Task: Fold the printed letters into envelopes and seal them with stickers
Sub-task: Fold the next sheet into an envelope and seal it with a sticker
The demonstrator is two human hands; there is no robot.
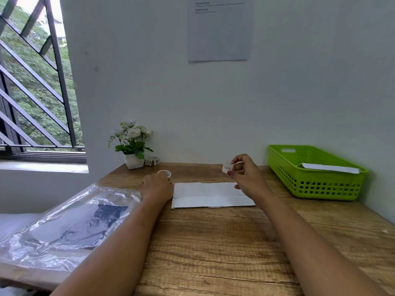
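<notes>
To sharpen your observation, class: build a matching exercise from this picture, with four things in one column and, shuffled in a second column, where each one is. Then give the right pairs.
Things
1 sticker
2 sticker roll
3 envelope
4 green basket

Places
A at the right side of the table
B pinched in the right hand
C lying flat mid-table
D held by the left hand

Pairs: 1-B, 2-D, 3-C, 4-A
</notes>
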